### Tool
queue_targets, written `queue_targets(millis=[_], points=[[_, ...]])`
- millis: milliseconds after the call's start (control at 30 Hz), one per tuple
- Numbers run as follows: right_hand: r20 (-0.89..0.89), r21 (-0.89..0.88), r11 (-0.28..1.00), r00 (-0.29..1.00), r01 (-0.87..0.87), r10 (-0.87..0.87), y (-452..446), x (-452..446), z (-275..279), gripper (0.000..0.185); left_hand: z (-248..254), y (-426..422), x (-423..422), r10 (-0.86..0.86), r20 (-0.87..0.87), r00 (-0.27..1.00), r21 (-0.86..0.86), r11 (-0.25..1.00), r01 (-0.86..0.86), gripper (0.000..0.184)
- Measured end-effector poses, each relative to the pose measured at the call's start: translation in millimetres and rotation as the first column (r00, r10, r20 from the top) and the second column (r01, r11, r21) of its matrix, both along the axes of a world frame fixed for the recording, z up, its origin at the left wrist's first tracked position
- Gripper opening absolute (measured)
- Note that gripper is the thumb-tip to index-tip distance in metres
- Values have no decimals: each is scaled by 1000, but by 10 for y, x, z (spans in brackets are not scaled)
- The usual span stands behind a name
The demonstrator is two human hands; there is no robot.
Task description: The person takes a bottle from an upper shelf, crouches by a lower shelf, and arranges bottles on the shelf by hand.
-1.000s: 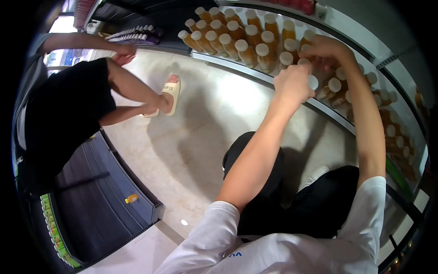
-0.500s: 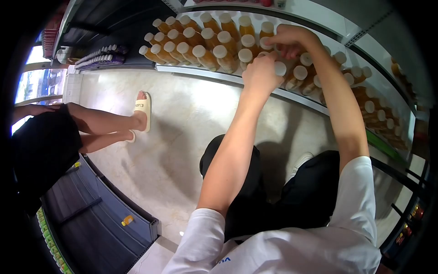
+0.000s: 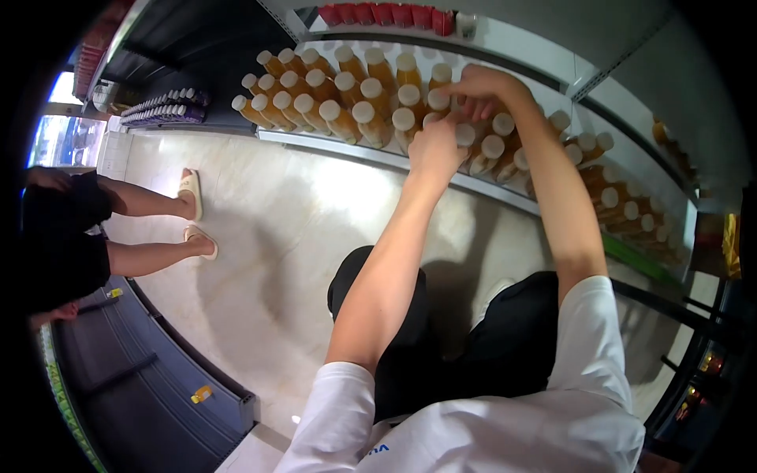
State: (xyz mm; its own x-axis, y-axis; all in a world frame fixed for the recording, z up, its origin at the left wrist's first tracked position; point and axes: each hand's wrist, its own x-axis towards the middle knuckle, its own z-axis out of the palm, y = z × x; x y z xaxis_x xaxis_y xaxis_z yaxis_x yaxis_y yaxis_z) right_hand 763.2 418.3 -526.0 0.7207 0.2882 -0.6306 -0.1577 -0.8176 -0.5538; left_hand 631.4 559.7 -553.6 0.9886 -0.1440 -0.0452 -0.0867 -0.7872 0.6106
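Note:
Rows of bottles with pale caps and orange-yellow contents [image 3: 337, 124] stand on a white shelf [image 3: 339, 147]. My left hand [image 3: 435, 151] is at the front row, its fingers closed around a bottle that is mostly hidden; a pale cap [image 3: 464, 135] shows beside its knuckles. Over the rows behind it, my right hand [image 3: 482, 88] reaches in from the right. One of its fingers stretches left to a bottle cap [image 3: 438, 98], while the others hang bent and apart, with no bottle visible between them.
Red packages [image 3: 386, 14] line the shelf above. Dark purple bottles [image 3: 165, 110] stand at the left. Another person in sandals [image 3: 189, 195] is beside a low dark shelf [image 3: 169, 378] bearing a yellow tag [image 3: 202, 393]. More bottles [image 3: 631, 209] continue at the right.
The view has shifted, so the shelf sits slightly lower and further left. Both my hands stay among the same bottles. The other person's feet and legs have moved apart.

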Motion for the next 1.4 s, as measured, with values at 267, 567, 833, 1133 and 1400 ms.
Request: queue_targets(millis=[267,567,833,1133,1400], points=[[-2,43,993,994,109,-109,-376,66,130,58,145,-34,90,16,227,974,-242,969,41,40],[186,77,975,957,210,-221,-600,-19,122,50,-131,-15,530,-285,278,917,119,958,261,47],[258,61,983,948,175,-185,-609,-100,32,40,-352,-64,488,-321,375,870,388,906,167,49],[387,66,987,908,147,-161,-530,-33,-106,31,-396,-127,563,-261,422,869,307,942,134,52],[527,55,995,844,86,-102,-361,172,-374,31,-353,-97,529,-255,459,851,229,960,164,55]])
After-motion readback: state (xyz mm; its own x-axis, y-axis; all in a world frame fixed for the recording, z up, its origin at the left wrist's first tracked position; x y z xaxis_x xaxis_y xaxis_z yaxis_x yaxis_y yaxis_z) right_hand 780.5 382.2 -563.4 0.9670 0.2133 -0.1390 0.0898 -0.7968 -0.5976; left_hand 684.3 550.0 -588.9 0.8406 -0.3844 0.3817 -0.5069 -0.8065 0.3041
